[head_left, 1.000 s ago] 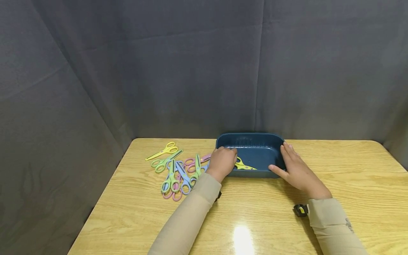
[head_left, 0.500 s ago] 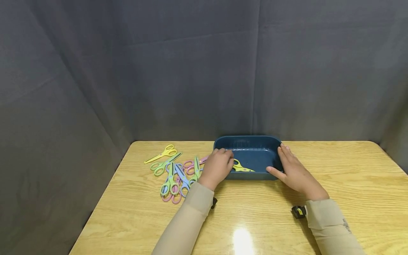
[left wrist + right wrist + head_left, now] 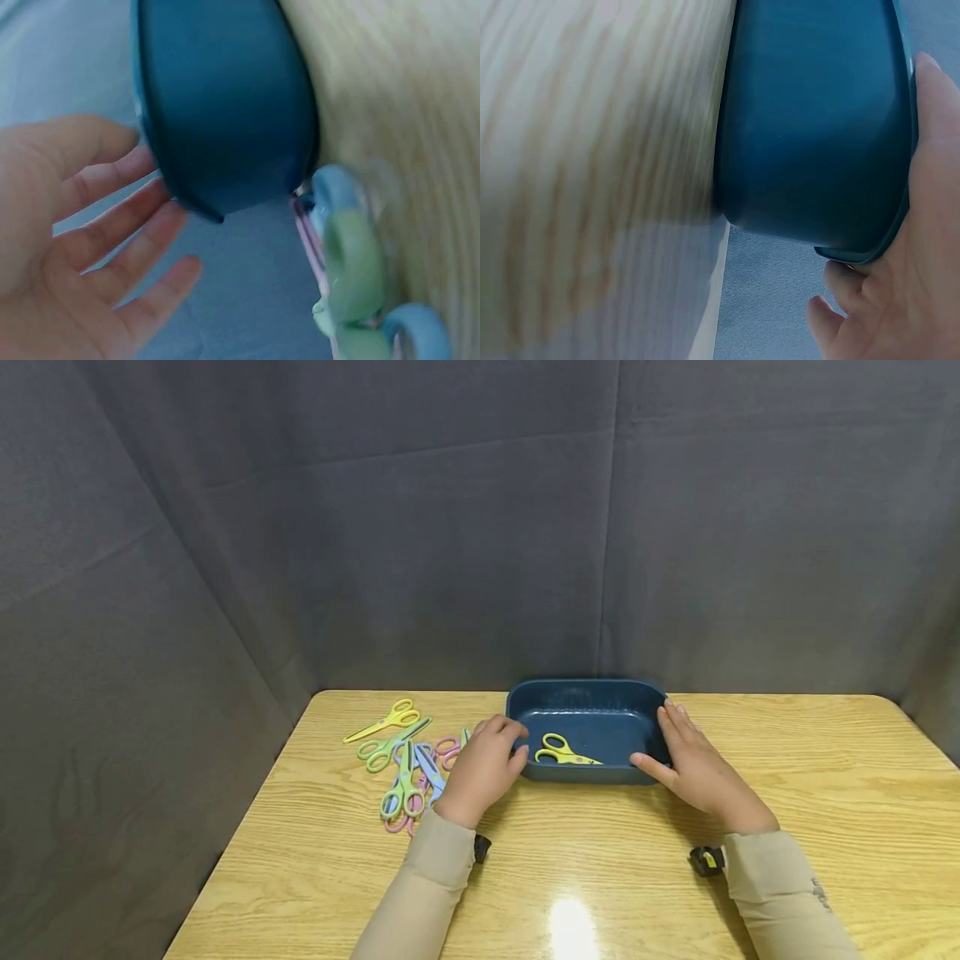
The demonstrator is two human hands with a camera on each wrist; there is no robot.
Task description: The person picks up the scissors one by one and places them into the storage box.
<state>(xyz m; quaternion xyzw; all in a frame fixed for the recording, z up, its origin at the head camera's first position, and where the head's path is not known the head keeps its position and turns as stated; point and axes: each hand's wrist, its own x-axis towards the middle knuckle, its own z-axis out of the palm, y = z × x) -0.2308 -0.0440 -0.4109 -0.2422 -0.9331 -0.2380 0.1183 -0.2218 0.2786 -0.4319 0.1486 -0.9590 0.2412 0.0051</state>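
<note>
On the table (image 3: 787,760), mid-back, sits the blue bin (image 3: 588,697) with yellow scissors (image 3: 562,752) inside. Right hand (image 3: 697,764) rests flat on the bin's right wall, fingers straight. Left hand (image 3: 483,768) sits just left of the bin, fingers loosely spread, holding nothing, above the scissor pile (image 3: 405,760).

We see even, fairly dim light from overhead; a bright glare spot sits on the table (image 3: 572,927) between our two forearms. Soft shadows fall under the left hand (image 3: 483,768) and the right hand (image 3: 697,760). The head view is sharp. Both wrist views are blurred, the wood grain smeared beside each hand.
</note>
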